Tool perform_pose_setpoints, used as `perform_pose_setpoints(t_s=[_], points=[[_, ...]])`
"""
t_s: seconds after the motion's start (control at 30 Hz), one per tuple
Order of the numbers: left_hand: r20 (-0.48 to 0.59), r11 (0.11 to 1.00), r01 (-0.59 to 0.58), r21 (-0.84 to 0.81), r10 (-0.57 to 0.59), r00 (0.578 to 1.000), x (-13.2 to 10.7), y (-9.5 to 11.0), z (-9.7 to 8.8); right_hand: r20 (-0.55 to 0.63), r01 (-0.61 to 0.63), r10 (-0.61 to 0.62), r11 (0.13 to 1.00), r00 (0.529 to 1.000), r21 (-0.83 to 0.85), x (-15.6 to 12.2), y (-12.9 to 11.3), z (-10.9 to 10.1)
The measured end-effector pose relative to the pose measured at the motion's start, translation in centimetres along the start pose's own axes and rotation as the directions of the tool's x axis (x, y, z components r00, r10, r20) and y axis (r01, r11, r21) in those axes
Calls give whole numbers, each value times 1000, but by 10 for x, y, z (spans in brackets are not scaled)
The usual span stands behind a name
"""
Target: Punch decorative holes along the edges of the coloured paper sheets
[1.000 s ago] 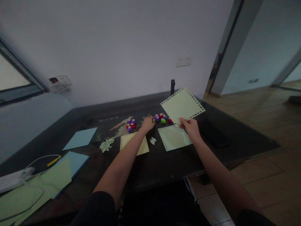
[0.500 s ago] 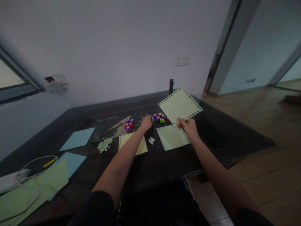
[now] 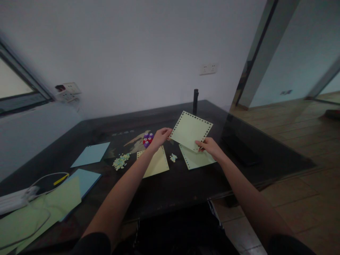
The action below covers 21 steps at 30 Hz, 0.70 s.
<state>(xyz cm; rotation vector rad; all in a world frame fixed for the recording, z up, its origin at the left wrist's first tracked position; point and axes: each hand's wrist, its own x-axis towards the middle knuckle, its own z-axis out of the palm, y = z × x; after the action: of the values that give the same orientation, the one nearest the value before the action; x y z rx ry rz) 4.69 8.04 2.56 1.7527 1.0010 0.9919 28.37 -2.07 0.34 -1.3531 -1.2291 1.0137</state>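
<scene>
A pale green square sheet with punched holes along its edges is held up above the dark table. My left hand pinches its left corner and my right hand pinches its lower right corner. Under it lies another punched green sheet flat on the table. A punched yellow sheet lies under my left forearm. A cluster of small purple and red punches sits just left of my left hand. The held sheet hides whatever lies behind it.
Paper scraps lie in a pile and a smaller one. Blue sheets and green sheets lie at the left with a white cable. A black post stands at the table's back. A dark flat object lies right.
My right hand lowered the green sheet and swung it left. My left hand left the punches and took hold of the sheet's left corner. The sheet now hides the right-hand punches.
</scene>
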Motion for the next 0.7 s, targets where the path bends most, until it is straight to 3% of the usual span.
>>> perform_pose_setpoints(t_s=[0.17, 0.33, 0.5, 0.6, 0.7], points=[[-7, 990, -77, 120, 78, 997, -25, 6, 1, 1, 11, -11, 1000, 1000, -17, -1, -1, 0], [4, 994, -67, 87, 67, 998, -38, 11, 9, -128, 106, -105, 994, 986, -3, -1, -1, -8], [-60, 999, -23, 26, 25, 998, -53, 24, 29, -266, 189, -201, 980, 943, -68, -2, -1, -21], [2, 1000, -5, 15, 5, 1000, -63, 31, 44, -318, 223, -253, 967, 914, -127, -6, -4, -32], [50, 998, 1, 69, -5, 999, -71, 32, 58, -299, 206, -271, 951, 915, -231, -15, -3, -45]])
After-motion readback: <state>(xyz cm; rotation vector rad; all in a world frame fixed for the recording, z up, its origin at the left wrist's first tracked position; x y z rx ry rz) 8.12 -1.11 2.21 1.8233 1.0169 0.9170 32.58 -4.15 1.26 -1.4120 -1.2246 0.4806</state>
